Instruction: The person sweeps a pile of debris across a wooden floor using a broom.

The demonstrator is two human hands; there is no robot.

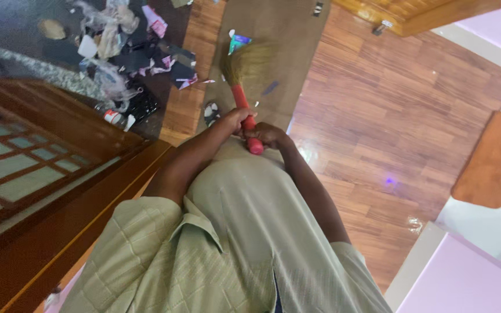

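Seemingly light and stiff-handled, a short straw broom (pixel 249 69) is gripped by both hands, left hand (pixel 236 120) and right hand (pixel 269 134) closed around its red handle (pixel 244 113), bristles over the brown mat (pixel 273 52) beside scattered litter (pixel 129 46).

- Lighting: bright, even indoor light; overall exposure is adequate.
- Glare: glossy wooden floor (pixel 378 116) shows pale reflections, strongest near its centre; a small violet light spot sits lower right.
- Shadows: soft and weak; the rubbish pile (pixel 126 52) at upper left lies in a dim area.
- Sharpness: slight motion blur on the broom bristles (pixel 250 64).
- Distortion: wide-angle tilt; edge lines lean.
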